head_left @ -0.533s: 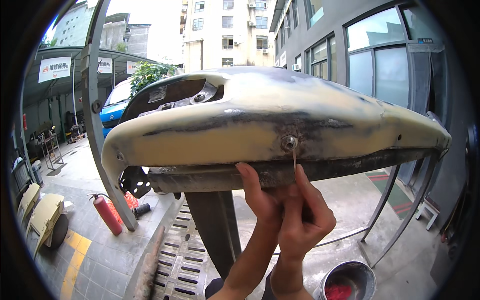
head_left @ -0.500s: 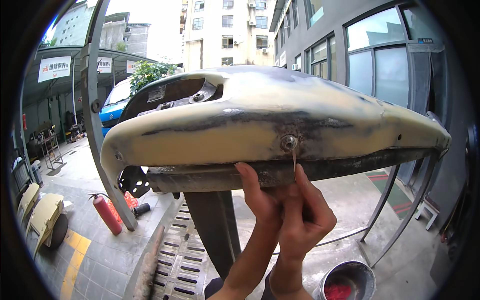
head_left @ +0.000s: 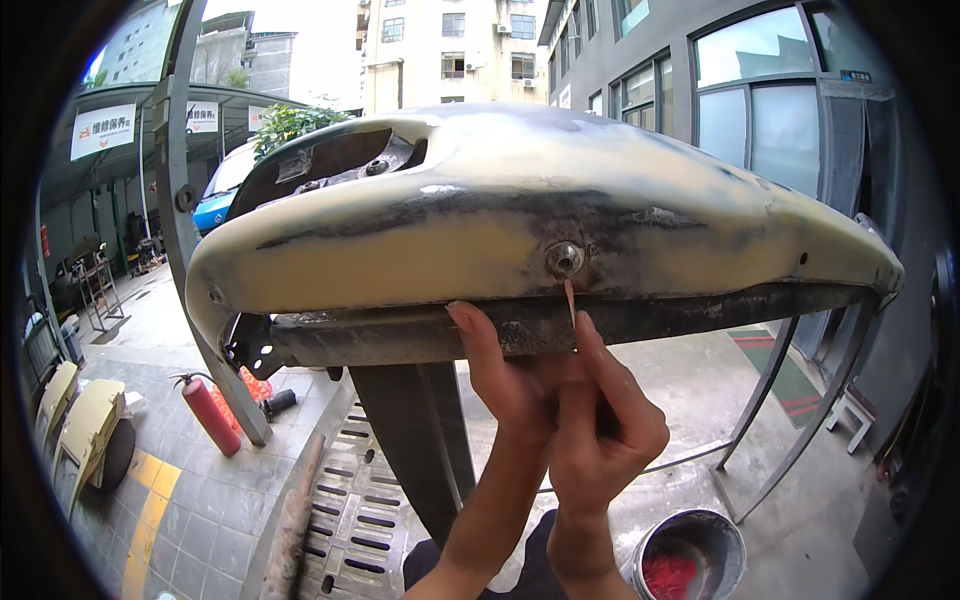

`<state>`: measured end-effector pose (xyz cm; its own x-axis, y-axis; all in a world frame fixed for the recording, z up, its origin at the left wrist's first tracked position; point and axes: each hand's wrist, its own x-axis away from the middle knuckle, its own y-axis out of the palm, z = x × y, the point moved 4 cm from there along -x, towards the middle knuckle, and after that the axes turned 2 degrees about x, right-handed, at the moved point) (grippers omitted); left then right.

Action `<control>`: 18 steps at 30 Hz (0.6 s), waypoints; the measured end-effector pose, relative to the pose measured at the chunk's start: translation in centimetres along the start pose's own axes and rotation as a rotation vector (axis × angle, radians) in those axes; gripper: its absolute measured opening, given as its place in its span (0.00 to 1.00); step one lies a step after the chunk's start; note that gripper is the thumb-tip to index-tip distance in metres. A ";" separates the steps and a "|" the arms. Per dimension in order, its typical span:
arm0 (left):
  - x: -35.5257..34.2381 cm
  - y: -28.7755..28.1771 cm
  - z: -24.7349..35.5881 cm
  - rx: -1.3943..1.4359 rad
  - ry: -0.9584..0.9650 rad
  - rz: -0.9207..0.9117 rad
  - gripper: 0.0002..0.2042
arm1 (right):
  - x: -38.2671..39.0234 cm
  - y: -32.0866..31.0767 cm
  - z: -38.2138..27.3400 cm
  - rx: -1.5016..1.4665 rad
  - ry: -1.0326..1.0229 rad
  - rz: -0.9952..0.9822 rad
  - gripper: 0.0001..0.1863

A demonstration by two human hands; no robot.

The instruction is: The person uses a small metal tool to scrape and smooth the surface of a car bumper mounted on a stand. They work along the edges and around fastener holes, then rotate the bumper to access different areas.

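Observation:
A long curved vehicle body panel (head_left: pixel 370 262) lies across the view, cream with dark patches. A round metal fitting (head_left: pixel 565 259) with a central hole and bare, rusty metal around it sits in its face. My right hand (head_left: pixel 607 425) is closed on a thin, pale, pointed strip (head_left: pixel 571 300), whose tip stands just below the fitting; its exact kind cannot be made out. Pressed close beside it, my left hand (head_left: pixel 505 385) holds its thumb stretched up over the panel's dark lower edge (head_left: pixel 400 335). Its other fingers are mostly hidden behind the right hand.
A dark metal post (head_left: pixel 410 440) and bent stand legs (head_left: pixel 765 400) are beneath the panel. A bucket (head_left: pixel 735 535) with red material stands low on the right. At left are a fire extinguisher (head_left: pixel 208 415), a steel upright (head_left: pixel 180 215) and a slotted drain cover (head_left: pixel 350 520).
The panel and both hands sit a little higher and further left in the picture. The strip now leans slightly more, its tip still near the fitting.

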<state>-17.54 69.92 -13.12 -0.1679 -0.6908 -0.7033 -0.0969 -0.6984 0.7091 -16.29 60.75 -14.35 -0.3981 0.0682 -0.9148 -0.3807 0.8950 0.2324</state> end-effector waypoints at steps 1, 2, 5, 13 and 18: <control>0.0 0.0 0.0 0.009 0.004 0.002 0.27 | 0.0 0.0 0.0 -0.005 -0.004 0.004 0.18; 0.0 -0.1 -0.1 0.022 0.011 -0.005 0.27 | 0.1 0.0 0.1 -0.010 -0.007 0.009 0.18; -0.1 0.0 0.0 0.026 0.028 -0.015 0.27 | 0.1 0.5 -0.1 -0.033 0.014 0.045 0.17; -0.1 -0.2 -0.2 0.075 -0.014 -0.021 0.28 | 0.5 0.5 -0.1 -0.005 0.042 0.054 0.15; -0.2 -0.1 -0.2 0.079 -0.015 -0.032 0.28 | 0.4 0.5 -0.3 -0.014 0.012 0.064 0.15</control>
<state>-17.25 70.10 -13.06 -0.1778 -0.6651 -0.7252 -0.1792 -0.7028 0.6885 -16.93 61.12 -14.50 -0.4321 0.1199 -0.8938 -0.3655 0.8828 0.2951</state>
